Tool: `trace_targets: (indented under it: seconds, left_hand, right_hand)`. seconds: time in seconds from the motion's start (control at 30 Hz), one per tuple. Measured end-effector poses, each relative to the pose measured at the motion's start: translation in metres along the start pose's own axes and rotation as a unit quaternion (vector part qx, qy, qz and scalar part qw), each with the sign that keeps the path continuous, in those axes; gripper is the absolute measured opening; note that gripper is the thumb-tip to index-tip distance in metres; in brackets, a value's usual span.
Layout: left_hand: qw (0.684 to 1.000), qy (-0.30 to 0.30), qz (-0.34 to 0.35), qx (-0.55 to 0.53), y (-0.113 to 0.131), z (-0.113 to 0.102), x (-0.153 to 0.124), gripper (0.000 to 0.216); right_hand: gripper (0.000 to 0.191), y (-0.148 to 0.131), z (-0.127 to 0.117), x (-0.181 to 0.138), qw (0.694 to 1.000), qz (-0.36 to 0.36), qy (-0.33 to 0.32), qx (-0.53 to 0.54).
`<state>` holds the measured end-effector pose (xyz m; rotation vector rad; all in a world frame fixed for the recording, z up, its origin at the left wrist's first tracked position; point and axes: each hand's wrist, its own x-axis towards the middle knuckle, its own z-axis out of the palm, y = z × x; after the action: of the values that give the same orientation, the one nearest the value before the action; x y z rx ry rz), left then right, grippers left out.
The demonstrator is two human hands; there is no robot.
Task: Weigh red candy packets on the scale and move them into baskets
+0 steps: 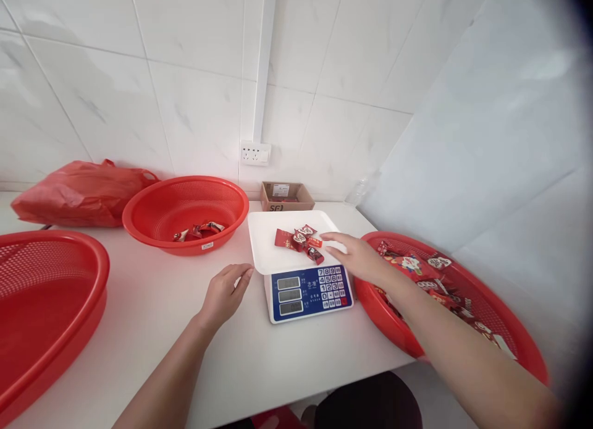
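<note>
Small glossy red wrapped packets [300, 237] lie in a loose cluster on the white rectangular tray [269, 262] of a blue-and-white digital scale [311, 298]. The leftmost packet [284, 239] has its long axis roughly left to right; the front packet [315, 255] lies obliquely, near end pointing right and towards me. The scale's keypad [332, 287] faces me.

My right hand [360, 256] is spread over the tray, thumb and fingers parted beside the packets; I cannot tell whether a fingertip touches one. My left hand [226, 293] is loosely curled and free, near the tray's left front corner.

The scale stands on a white table [241, 367]. A round red perforated plastic basket [370, 305] of packets stands at right. A white tiled wall [199, 101] rises behind.
</note>
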<state>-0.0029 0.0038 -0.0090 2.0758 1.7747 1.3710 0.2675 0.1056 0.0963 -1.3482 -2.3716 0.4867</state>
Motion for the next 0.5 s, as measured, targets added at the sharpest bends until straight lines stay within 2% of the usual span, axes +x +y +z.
trace_targets:
  seconds: [0.07,0.13,0.27,0.33,0.43,0.5]
  left_hand:
    - [1.0,0.003,0.0,-0.001,0.0,0.0,0.0,0.022]
    - [1.0,0.001,0.0,-0.001,0.001,0.0,0.0,0.022]
    - [1.0,-0.002,0.002,-0.002,0.002,0.001,-0.001,0.022]
    - [1.0,-0.003,0.003,-0.002,0.002,0.002,-0.001,0.022]
    - [1.0,-0.009,0.002,0.001,0.001,0.003,-0.001,0.024]
    - [1.0,-0.011,-0.003,0.004,0.001,0.003,-0.001,0.025]
  right_hand:
    - [0.03,0.016,-0.017,-0.016,0.998,0.058,0.011,-0.033]
    - [0.024,0.036,-0.03,-0.033,0.991,0.115,-0.015,-0.068]
    - [0.026,0.076,-0.032,-0.068,0.961,0.189,-0.157,-0.131]
    - [0.033,0.09,-0.024,-0.082,0.949,0.196,-0.196,-0.15]
    - [0.028,0.103,-0.012,-0.093,0.959,0.187,-0.141,-0.162]
    - [0.022,0.111,-0.01,-0.094,0.958,0.208,-0.113,-0.165]
